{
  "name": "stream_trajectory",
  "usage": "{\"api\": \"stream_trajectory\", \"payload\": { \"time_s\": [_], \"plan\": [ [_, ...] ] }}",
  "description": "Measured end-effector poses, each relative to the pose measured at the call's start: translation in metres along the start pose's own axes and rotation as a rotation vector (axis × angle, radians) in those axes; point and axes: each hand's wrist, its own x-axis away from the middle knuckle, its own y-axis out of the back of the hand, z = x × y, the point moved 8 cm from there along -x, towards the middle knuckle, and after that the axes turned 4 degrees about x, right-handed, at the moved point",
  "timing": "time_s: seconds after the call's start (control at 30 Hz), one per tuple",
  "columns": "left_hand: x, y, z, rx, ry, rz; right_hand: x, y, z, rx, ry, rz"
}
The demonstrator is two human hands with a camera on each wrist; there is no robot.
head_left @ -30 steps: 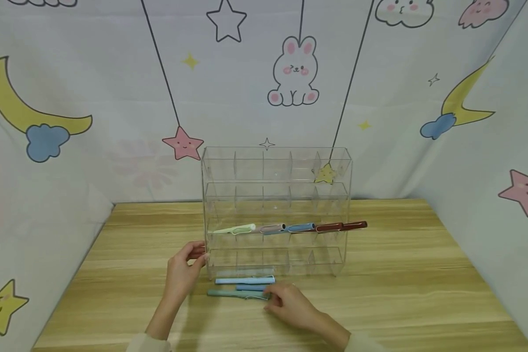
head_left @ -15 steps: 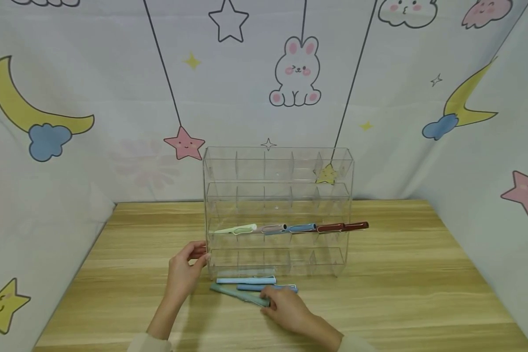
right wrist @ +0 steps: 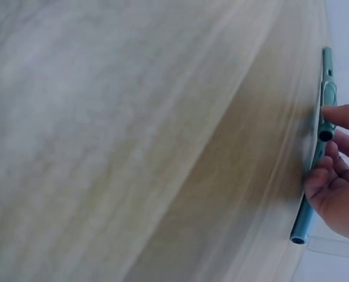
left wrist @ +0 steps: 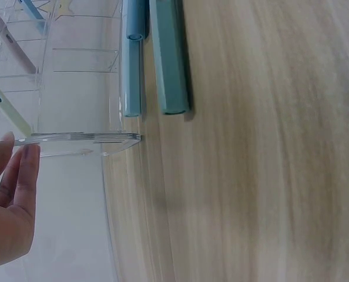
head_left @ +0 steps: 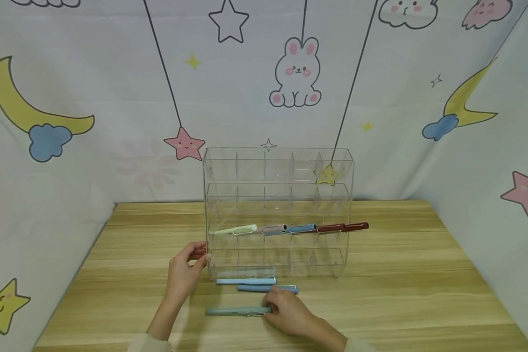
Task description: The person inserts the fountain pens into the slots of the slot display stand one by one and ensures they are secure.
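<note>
My left hand [head_left: 185, 274] pinches the left side panel of a clear acrylic rack [left wrist: 80, 138] between thumb and fingers. In front of the rack, my right hand [head_left: 292, 313] pinches the cap end of a dark green pen [head_left: 233, 311], which lies crosswise close over the table. Behind that pen are a blue pen [head_left: 264, 288], passing just beyond my right fingers, and a light blue pen [head_left: 242, 281] along the rack's front foot. The right wrist view shows the green pen's clip beside a fingertip [right wrist: 334, 113].
On one tier of the rack lie a pale green pen [head_left: 237, 230], a pinkish-beige pen [head_left: 273, 228], a blue pen [head_left: 302, 228] and a dark red pen [head_left: 330, 228] whose row sticks out past the right side. A patterned cloth [head_left: 246, 98] hangs behind the wooden table [head_left: 400, 274].
My right hand has drawn the green pen toward the front, away from the other two pens; it tilted midway and is level again. The left hand stays on the rack.
</note>
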Motion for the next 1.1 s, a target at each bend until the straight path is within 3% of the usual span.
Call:
{"api": "stream_trajectory", "payload": {
  "time_s": [0.3,0.47,0.67,0.93,1.1],
  "plan": [
    [0.000,-0.001,0.001,0.009,0.011,0.003,0.002,0.013,-0.002,-0.309,-0.037,0.003],
    [0.001,-0.001,0.001,0.017,0.019,0.005,0.003,0.024,-0.002,-0.408,-0.073,-0.022],
    [0.001,0.000,0.001,0.016,0.015,0.001,0.002,0.034,-0.001,-0.484,-0.061,-0.054],
    [0.001,-0.001,0.002,0.025,0.021,0.004,-0.001,0.070,0.008,-0.535,0.076,-0.217],
    [0.001,-0.001,0.002,0.024,0.015,0.006,-0.006,0.094,0.013,-0.512,0.062,-0.332]
  ]
}}
